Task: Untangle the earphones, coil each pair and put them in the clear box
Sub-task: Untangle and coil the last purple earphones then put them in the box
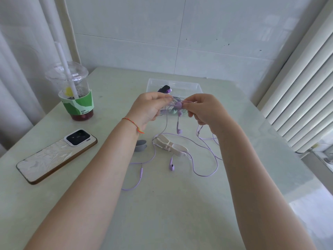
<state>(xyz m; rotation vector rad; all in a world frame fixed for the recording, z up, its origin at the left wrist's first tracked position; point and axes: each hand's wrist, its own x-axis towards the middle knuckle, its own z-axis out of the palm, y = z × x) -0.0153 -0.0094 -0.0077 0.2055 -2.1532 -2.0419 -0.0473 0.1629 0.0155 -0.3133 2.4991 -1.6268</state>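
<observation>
Both hands are raised over the table, holding a tangle of purple earphones [177,106] between them. My left hand [149,107] grips one side of the bundle. My right hand [203,110] pinches a thin cord at the other side. Loose purple cable [205,159] trails down onto the table, with one earbud [171,166] and the jack plug [141,170] lying there and another earbud [179,131] dangling. The clear box [189,85] stands just behind my hands, with a dark and purple item [164,88] inside.
A white clip-like cable holder [171,145] and a small grey holder [140,145] lie under my hands. A phone [55,156] lies face down at the left. A plastic cup with straw and green sleeve [76,94] stands at the back left. White slats [306,98] rise at the right.
</observation>
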